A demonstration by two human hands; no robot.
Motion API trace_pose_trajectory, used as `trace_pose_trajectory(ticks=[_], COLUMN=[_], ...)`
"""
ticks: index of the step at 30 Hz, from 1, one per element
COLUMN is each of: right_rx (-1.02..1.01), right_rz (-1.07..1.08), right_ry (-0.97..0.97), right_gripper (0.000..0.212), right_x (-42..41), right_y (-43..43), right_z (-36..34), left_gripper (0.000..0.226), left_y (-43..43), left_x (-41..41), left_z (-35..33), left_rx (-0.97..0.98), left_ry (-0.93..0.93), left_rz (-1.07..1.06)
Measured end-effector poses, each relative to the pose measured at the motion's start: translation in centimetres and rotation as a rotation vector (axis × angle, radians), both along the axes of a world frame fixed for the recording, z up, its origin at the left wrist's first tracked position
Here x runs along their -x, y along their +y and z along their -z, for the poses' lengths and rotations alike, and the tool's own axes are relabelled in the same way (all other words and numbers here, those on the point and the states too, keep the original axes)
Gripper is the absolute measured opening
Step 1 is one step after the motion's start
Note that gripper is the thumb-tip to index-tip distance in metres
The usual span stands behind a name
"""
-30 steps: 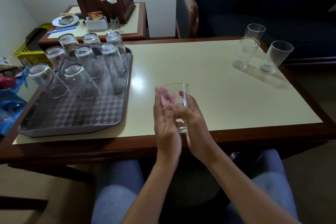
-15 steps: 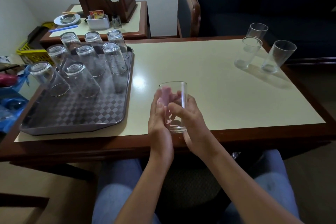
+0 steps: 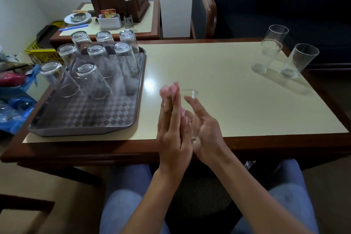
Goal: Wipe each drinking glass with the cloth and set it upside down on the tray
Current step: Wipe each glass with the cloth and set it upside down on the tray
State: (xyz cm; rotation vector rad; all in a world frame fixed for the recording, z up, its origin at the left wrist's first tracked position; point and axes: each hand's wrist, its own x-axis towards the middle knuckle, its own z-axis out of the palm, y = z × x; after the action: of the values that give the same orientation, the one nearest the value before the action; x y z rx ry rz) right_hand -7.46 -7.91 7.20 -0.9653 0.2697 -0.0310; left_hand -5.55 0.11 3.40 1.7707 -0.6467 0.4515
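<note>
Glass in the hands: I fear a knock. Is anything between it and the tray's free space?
Nothing visible. From the glass, only bare table lies leftward to the near end of the tray; the upturned glasses stand farther back.
</note>
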Motion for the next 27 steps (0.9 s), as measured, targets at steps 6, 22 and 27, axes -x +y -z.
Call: trace_pose_trajectory(ticks=[6,22,27], right_rx=[0.154,0.195,0.194], right_rz=[0.018,0.075,0.084], right_ry=[0.031,-0.087,-0.039], right_gripper=[0.051,0.071,0.046], right_x=[-0.2,-0.6,-0.5], right_y=[0.5,0.5,0.8], right_z=[0.2,0.5,0.4], left_gripper=[0.048,0.049,0.049], left_y=[-0.2,0.2,0.4], left_x=[0.2,0.2,-0.6], left_z=[-0.4,-1.7,-0.4], left_rx=[-0.045,0.316,0.219], left_ry=[0.019,0.339,0.349], left_rz=[-0.046,0.132,0.069])
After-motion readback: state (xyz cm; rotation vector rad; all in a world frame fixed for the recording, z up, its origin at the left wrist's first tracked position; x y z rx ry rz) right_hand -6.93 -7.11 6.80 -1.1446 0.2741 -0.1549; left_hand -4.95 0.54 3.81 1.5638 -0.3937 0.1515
